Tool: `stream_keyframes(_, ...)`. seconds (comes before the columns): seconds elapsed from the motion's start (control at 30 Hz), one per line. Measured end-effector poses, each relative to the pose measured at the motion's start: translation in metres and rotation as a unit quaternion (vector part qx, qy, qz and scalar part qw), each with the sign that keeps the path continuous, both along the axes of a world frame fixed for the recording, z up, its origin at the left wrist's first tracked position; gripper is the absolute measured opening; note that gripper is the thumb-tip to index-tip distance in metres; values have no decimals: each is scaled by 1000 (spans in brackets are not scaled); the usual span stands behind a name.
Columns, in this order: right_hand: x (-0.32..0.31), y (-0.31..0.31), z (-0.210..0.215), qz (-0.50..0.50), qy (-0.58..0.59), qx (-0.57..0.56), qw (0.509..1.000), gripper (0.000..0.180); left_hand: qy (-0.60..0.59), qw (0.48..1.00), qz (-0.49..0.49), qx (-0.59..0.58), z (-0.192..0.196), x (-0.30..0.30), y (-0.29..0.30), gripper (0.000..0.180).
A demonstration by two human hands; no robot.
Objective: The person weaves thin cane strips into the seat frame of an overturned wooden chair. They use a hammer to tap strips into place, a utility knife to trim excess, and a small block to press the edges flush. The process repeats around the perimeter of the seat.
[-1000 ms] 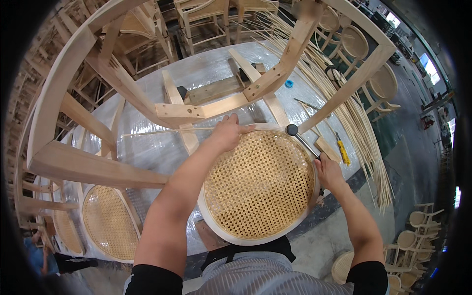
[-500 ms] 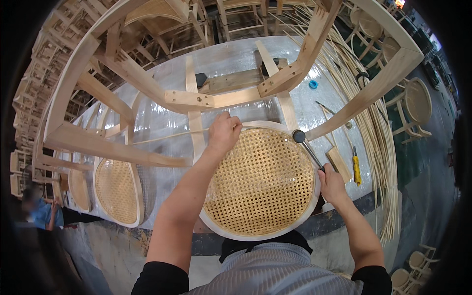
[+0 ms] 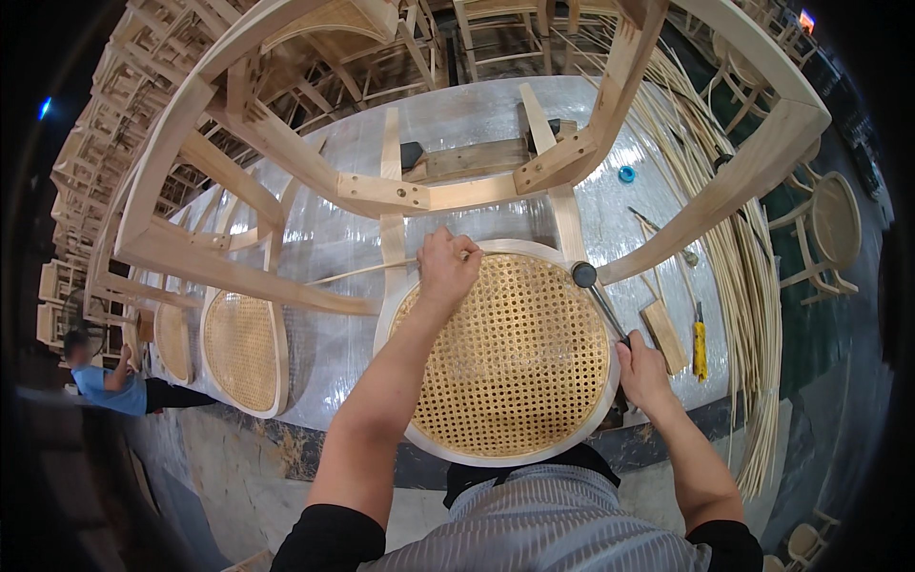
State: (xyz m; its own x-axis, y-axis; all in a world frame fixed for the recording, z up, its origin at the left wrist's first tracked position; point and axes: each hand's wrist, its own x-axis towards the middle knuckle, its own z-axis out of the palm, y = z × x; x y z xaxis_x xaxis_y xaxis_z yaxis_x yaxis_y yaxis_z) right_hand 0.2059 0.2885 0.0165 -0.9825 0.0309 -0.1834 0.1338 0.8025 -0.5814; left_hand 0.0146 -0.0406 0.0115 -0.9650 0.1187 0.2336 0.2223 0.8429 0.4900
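A round seat panel (image 3: 505, 362) of woven cane in a pale wooden ring lies at the table's near edge, against my body. At its far left rim my left hand (image 3: 450, 269) is closed in a pinch on a thin rattan strip (image 3: 367, 270). One end of the strip trails off to the left; the part under my fingers is hidden. My right hand (image 3: 645, 370) grips the handle of a hammer (image 3: 606, 310) beside the panel's right rim. The hammer's round dark head (image 3: 584, 275) is over the far right part of the ring.
An upturned wooden chair frame (image 3: 381, 194) spans the table beyond the panel. Another cane panel (image 3: 245, 353) lies left. On the right are a wood block (image 3: 663, 337), a yellow-handled tool (image 3: 700, 348) and a long rattan bundle (image 3: 743, 315). A person (image 3: 105, 381) is at far left.
The view has shifted slightly, moving most things a little rightward. Both hands keep their holds on strip and hammer. At far left, the person appears more upright and fully in view.
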Motion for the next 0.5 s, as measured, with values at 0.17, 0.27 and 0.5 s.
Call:
stream_keyframes(0.17, 0, 1, 0, -4, -7, -2, 1000, 26, 19, 999, 29, 6, -6, 5, 6, 9)
stream_keyframes(0.27, 0, 0, 0, -1, 0, -5, 1000, 26, 29, 998, 44, 24, -11, 5, 5, 10)
stream_keyframes(0.5, 0, -1, 2, -3, 4, 1, 1000, 27, 41, 996, 61, 41, -16, 6, 8, 11)
